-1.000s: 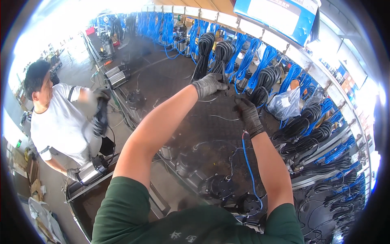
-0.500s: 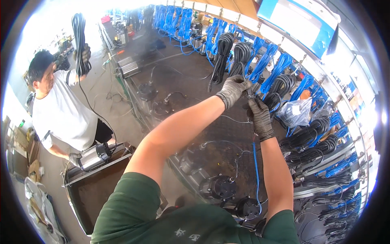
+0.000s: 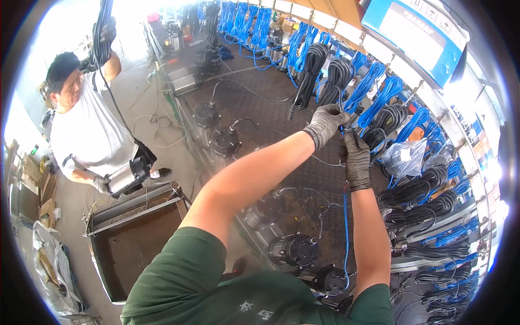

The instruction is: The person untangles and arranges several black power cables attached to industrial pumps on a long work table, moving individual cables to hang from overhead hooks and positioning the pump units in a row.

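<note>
Head view: wide fisheye, left unit of a side-by-side pair, worn on a worker's head. From here in the room, I see it aim forward and steeply down across the dark work surface (image 3: 249, 108). The green sleeve (image 3: 179, 265) at the lower edge sits close to the lens; the left hand (image 3: 327, 125) and right hand (image 3: 357, 161) lie farther out. Coverage: co-worker (image 3: 92, 127) at left, bent rail (image 3: 423, 85) at upper right.

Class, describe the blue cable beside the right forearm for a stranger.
Start at the dark bench, then find the gloved right hand. Below its wrist, the blue cable runs beside the forearm toward a black-topped motor; nearby cables look grey.
</note>
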Demonstrator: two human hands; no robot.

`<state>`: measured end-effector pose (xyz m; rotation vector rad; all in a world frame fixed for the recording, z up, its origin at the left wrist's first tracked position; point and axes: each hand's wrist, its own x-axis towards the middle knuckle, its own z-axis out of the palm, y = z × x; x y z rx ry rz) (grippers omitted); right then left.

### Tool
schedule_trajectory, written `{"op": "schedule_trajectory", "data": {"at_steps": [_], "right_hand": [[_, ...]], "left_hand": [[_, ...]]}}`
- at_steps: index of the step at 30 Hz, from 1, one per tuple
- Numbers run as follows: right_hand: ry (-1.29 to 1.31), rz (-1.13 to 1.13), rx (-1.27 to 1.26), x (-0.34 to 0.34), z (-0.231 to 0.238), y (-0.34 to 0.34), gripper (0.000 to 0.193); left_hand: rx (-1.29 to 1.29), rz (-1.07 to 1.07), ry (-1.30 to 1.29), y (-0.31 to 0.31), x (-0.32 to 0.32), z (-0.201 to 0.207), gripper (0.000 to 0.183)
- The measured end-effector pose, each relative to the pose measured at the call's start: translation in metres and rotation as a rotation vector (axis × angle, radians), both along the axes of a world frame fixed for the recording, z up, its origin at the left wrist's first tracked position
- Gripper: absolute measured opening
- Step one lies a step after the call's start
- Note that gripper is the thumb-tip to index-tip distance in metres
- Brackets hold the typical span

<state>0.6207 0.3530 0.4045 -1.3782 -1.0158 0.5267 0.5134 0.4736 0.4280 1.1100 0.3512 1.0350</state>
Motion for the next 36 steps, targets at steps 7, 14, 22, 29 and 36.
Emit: {"op": "schedule_trajectory", "data": {"at_steps": [7, 14, 22, 29, 36], "right_hand": [[0.101, 0.005, 0.039, -0.006, 0.016, -0.008, 0.023], [-0.026, 0.185, -0.364, -0.014, 0.017, -0.051, 0.029], [-0.270, 0.357, -0.368, 0.002, 0.034, -0.136, 0.032], [0.197, 0.269, -0.714, 0.010, -0.009, -0.234, 0.041], [0.271, 0.336, -0.883, 0.009, -0.078, -0.321, 0.039]], "left_hand": [[-0.100, 0.004, -0.005, -0.014, 0.014, 0.002, 0.014], [-0.026, 0.086, 0.136, -0.041, -0.008, -0.044, 0.028], [0.617, 0.265, 0.567, -0.064, -0.145, -0.100, 0.033], [0.778, 0.638, 1.122, -0.031, -0.244, -0.144, 0.033], [0.813, 0.616, 1.357, 0.006, -0.248, -0.192, 0.040]]}}
